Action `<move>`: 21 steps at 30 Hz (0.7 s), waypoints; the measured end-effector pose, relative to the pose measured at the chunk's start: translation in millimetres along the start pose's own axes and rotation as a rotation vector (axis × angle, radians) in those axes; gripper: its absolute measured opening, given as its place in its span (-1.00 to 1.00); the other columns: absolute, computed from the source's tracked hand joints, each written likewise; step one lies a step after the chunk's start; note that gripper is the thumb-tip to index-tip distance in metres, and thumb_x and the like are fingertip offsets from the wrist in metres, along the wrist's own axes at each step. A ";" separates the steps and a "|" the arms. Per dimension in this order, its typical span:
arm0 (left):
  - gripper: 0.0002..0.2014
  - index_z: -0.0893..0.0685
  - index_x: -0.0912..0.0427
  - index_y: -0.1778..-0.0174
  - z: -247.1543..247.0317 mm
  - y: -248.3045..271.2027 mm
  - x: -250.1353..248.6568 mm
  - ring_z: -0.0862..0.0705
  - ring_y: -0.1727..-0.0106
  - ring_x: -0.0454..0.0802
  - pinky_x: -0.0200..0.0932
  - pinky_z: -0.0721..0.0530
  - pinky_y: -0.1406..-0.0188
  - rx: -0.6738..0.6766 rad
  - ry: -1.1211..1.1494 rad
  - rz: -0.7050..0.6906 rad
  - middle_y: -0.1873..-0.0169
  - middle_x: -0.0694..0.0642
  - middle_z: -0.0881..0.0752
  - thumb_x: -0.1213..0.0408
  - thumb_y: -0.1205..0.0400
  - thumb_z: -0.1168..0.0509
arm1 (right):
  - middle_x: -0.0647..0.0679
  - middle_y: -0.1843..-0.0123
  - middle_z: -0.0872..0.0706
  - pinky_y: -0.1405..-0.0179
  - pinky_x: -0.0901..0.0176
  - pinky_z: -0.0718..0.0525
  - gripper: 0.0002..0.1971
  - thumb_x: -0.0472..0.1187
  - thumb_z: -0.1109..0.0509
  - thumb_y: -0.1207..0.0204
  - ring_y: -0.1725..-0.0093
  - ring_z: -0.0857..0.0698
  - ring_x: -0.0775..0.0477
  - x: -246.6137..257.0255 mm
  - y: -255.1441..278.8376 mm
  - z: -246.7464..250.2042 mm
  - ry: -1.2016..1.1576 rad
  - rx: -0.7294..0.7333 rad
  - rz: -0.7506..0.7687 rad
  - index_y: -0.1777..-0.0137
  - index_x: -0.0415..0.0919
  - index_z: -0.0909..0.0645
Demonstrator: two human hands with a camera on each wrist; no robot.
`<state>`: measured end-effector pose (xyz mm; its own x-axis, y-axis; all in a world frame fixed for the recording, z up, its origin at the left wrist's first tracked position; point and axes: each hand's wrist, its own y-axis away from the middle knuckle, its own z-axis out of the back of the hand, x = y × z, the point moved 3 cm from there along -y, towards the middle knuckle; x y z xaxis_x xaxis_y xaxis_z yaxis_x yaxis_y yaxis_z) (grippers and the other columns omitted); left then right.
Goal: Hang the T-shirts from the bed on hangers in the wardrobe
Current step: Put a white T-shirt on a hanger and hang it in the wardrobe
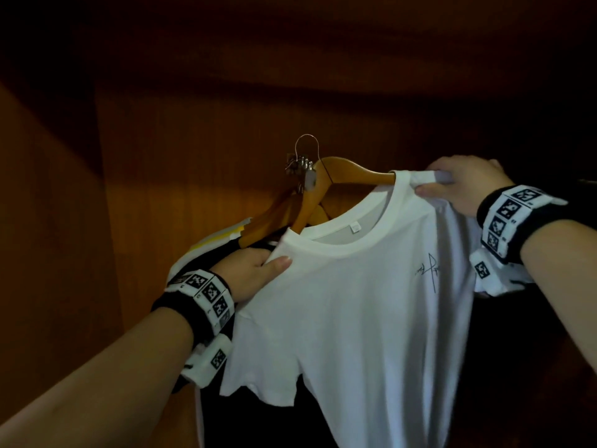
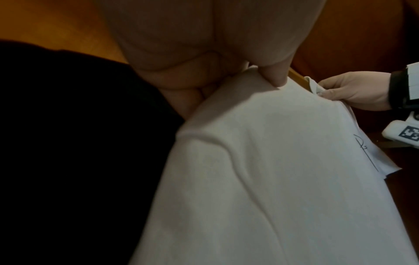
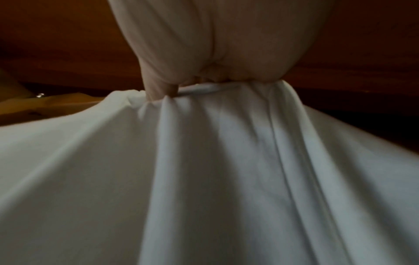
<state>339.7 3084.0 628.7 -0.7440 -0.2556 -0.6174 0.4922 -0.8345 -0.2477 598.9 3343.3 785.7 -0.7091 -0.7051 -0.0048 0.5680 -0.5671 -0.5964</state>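
A white T-shirt [image 1: 355, 318] with a small black scribble on the chest hangs on a wooden hanger [image 1: 349, 171] inside the dark wardrobe. The hanger's arms run into the shirt's neck opening. My left hand [image 1: 258, 270] pinches the shirt's left shoulder beside the collar, thumb on top; the left wrist view shows the same pinch on the white T-shirt [image 2: 272, 179]. My right hand [image 1: 465, 185] grips the bunched right shoulder over the hanger's end. In the right wrist view the white T-shirt [image 3: 204, 179] fans out below my fingers.
More wooden hangers [image 1: 274, 218] hang just left of this one, hooks clustered at a metal fitting [image 1: 302, 168]. A black garment [image 1: 219, 253] and a yellow-white one [image 1: 223, 237] hang behind my left hand. Brown wardrobe walls [image 1: 48, 221] close in at the left and back.
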 end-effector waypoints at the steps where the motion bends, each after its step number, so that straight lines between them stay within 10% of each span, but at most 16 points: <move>1: -0.53 -0.83 -0.04 -0.05 -1.3 0.4 -0.6 -0.80 0.01 -0.14 0.00 -0.75 -0.21 0.017 -0.002 0.003 0.05 -0.13 -0.86 -0.29 -0.73 -0.16 | -0.09 -0.33 -0.70 -0.36 -0.17 -0.38 -0.44 0.35 -0.34 -0.59 -0.36 -0.60 -0.27 0.3 -0.8 1.1 0.011 0.002 0.007 -0.45 0.03 -0.58; 21: -0.48 -0.79 -0.06 -0.21 1.1 17.0 37.1 -0.76 -0.09 -0.06 0.02 -0.67 -0.29 -0.022 -0.109 0.076 -0.07 -0.08 -0.84 -0.32 -0.73 -0.08 | 0.01 -0.19 -0.76 -0.32 -0.26 -0.65 -0.53 0.35 -0.40 -0.54 -0.25 -0.70 -0.22 14.1 31.7 -72.8 -0.261 0.147 -0.070 -0.30 0.09 -0.61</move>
<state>319.9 3059.8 602.4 -0.7485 -0.3702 -0.5502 0.5578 -0.8001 -0.2206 576.4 3346.3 708.3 -0.6279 -0.7370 0.2503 0.5896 -0.6603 -0.4652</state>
